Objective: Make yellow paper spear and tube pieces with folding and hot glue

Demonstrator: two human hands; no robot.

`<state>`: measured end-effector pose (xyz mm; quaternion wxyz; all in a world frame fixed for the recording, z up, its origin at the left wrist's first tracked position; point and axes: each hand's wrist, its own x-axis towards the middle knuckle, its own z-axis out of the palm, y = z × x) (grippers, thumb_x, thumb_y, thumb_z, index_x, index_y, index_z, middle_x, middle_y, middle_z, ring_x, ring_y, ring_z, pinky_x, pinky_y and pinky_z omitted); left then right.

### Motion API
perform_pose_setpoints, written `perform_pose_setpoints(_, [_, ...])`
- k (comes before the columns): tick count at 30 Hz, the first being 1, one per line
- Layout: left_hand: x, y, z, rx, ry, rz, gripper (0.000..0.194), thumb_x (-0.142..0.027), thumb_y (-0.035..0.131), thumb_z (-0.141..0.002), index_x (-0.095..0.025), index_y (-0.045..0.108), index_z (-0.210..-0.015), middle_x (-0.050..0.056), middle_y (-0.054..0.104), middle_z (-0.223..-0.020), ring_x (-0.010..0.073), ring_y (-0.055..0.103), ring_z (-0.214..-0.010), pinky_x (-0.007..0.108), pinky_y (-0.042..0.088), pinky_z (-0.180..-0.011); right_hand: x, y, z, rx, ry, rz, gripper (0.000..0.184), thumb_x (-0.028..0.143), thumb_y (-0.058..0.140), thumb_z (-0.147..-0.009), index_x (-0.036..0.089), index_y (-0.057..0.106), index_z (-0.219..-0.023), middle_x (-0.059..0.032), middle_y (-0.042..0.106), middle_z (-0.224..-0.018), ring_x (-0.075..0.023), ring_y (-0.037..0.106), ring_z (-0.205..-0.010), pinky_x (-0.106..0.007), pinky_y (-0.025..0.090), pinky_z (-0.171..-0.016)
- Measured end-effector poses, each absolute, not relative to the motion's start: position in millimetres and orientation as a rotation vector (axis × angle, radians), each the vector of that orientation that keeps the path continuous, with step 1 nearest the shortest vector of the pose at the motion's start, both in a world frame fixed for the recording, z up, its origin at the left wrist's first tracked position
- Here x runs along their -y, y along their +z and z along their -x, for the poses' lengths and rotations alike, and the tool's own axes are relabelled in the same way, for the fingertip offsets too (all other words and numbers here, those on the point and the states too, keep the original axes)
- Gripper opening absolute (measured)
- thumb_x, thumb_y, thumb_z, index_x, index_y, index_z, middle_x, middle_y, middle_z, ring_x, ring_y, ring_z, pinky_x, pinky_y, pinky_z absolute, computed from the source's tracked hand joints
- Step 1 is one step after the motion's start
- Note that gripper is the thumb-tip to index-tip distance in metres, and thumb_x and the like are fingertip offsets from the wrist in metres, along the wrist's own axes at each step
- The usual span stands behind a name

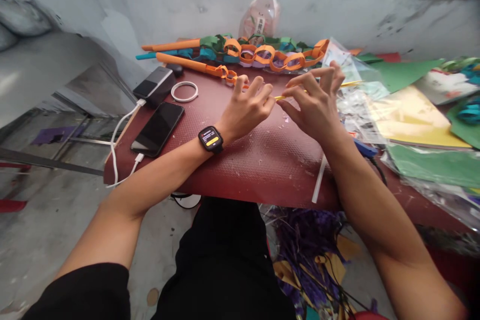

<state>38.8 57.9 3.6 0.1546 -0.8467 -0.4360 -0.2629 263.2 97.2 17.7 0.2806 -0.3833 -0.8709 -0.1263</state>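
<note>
My left hand (250, 105), with a black watch on its wrist, is closed, its thumb and fingertips pinched at the near end of a thin yellow strip (350, 84). Facing it, my right hand (317, 97) pinches the same strip between thumb and index finger, its other fingers raised. The strip runs behind the right hand and out to its right. An orange paper chain (221, 72) with a long stick-like end lies just beyond my left hand, which partly hides it. Farther back are more paper chains (264, 55) in orange, green, teal and lilac.
A phone (157, 129) on a white cable, a grey-black box (154, 85) and a white ring (184, 91) lie at left. A plastic bottle (260, 15) stands behind. Coloured paper sheets (416, 115) and plastic bags cover the right. A white strip (319, 179) lies near the front edge.
</note>
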Motion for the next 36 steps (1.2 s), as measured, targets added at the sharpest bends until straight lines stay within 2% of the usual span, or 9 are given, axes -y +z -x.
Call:
perform_pose_setpoints(4, [-55, 9, -38, 1.301, -0.713, 2.448, 0.03, -0.023, 0.053, -0.113, -0.015, 0.079, -0.125, 0.021, 0.074, -0.139, 0.0434, 0.063, -0.14, 0.073, 0.041, -0.119, -96, 18, -262, 2.325, -0.304, 1.012, 0.03, 0.051, 0.058, -0.112, 0.033, 0.082, -0.12, -0.0112, 0.078, -0.14, -0.0471, 0.055, -0.146, -0.087, 0.017, -0.132])
perform_pose_setpoints(12, [-54, 11, -34, 1.335, -0.758, 2.477, 0.022, -0.035, 0.07, -0.109, -0.023, 0.081, -0.123, 0.016, 0.075, -0.14, 0.0444, 0.061, -0.139, 0.073, 0.043, -0.118, -95, 17, -259, 2.312, -0.212, 1.014, 0.032, 0.055, 0.059, -0.11, 0.034, 0.081, -0.122, -0.0101, 0.079, -0.14, -0.0475, 0.054, -0.148, -0.088, 0.01, -0.135])
perform_pose_setpoints(16, [-55, 10, -34, 1.358, -0.765, 2.494, 0.024, -0.037, 0.072, -0.109, -0.02, 0.081, -0.122, 0.018, 0.074, -0.139, 0.0447, 0.062, -0.14, 0.071, 0.042, -0.12, -98, 13, -259, 2.321, -0.204, 1.018, 0.033, 0.053, 0.056, -0.112, 0.035, 0.081, -0.122, -0.0097, 0.078, -0.141, -0.047, 0.052, -0.149, -0.088, 0.007, -0.135])
perform_pose_setpoints(20, [-57, 6, -32, 1.354, -0.819, 2.487, 0.026, -0.04, 0.073, -0.109, -0.019, 0.081, -0.123, 0.018, 0.075, -0.136, 0.0439, 0.063, -0.139, 0.07, 0.043, -0.12, -102, 9, -260, 2.332, -0.215, 1.017, 0.028, 0.049, 0.056, -0.113, 0.04, 0.081, -0.122, -0.0063, 0.078, -0.139, -0.0433, 0.05, -0.152, -0.081, 0.004, -0.139])
perform_pose_setpoints(22, [-59, 4, -31, 1.347, -0.841, 2.48, 0.027, -0.041, 0.074, -0.109, -0.019, 0.081, -0.122, 0.018, 0.075, -0.137, 0.0435, 0.063, -0.139, 0.069, 0.044, -0.119, -102, 10, -260, 2.345, -0.214, 1.021, 0.027, 0.046, 0.057, -0.112, 0.039, 0.08, -0.124, -0.0064, 0.077, -0.14, -0.0432, 0.05, -0.152, -0.082, 0.003, -0.139])
perform_pose_setpoints(26, [-63, 1, -28, 1.349, -0.854, 2.489, 0.025, -0.043, 0.075, -0.108, -0.02, 0.081, -0.119, 0.017, 0.072, -0.148, 0.0423, 0.062, -0.14, 0.068, 0.046, -0.118, -99, 13, -258, 2.357, -0.214, 1.042, 0.025, 0.042, 0.058, -0.111, 0.037, 0.08, -0.122, -0.0066, 0.076, -0.14, -0.043, 0.053, -0.15, -0.084, 0.004, -0.139])
perform_pose_setpoints(29, [-65, 1, -29, 1.338, -0.869, 2.504, 0.024, -0.041, 0.074, -0.109, -0.024, 0.081, -0.124, 0.015, 0.07, -0.152, 0.0397, 0.062, -0.14, 0.065, 0.048, -0.116, -99, 13, -258, 2.347, -0.226, 1.034, 0.023, 0.041, 0.058, -0.111, 0.037, 0.079, -0.12, -0.0071, 0.077, -0.139, -0.0435, 0.054, -0.15, -0.085, 0.005, -0.139])
perform_pose_setpoints(32, [-66, 1, -29, 1.331, -0.87, 2.518, 0.023, -0.039, 0.075, -0.109, -0.024, 0.081, -0.126, 0.015, 0.072, -0.151, 0.0381, 0.063, -0.138, 0.063, 0.049, -0.116, -99, 12, -258, 2.345, -0.22, 1.006, 0.023, 0.041, 0.058, -0.111, 0.035, 0.079, -0.119, -0.0081, 0.076, -0.14, -0.0449, 0.054, -0.15, -0.089, 0.006, -0.137])
perform_pose_setpoints(36, [-67, 1, -29, 1.35, -0.851, 2.523, 0.026, -0.041, 0.079, -0.106, -0.023, 0.082, -0.124, 0.016, 0.072, -0.149, 0.0406, 0.063, -0.14, 0.065, 0.046, -0.117, -98, 14, -258, 2.364, -0.22, 1.007, 0.023, 0.039, 0.057, -0.111, 0.033, 0.079, -0.118, -0.008, 0.076, -0.141, -0.0452, 0.055, -0.15, -0.09, 0.01, -0.136])
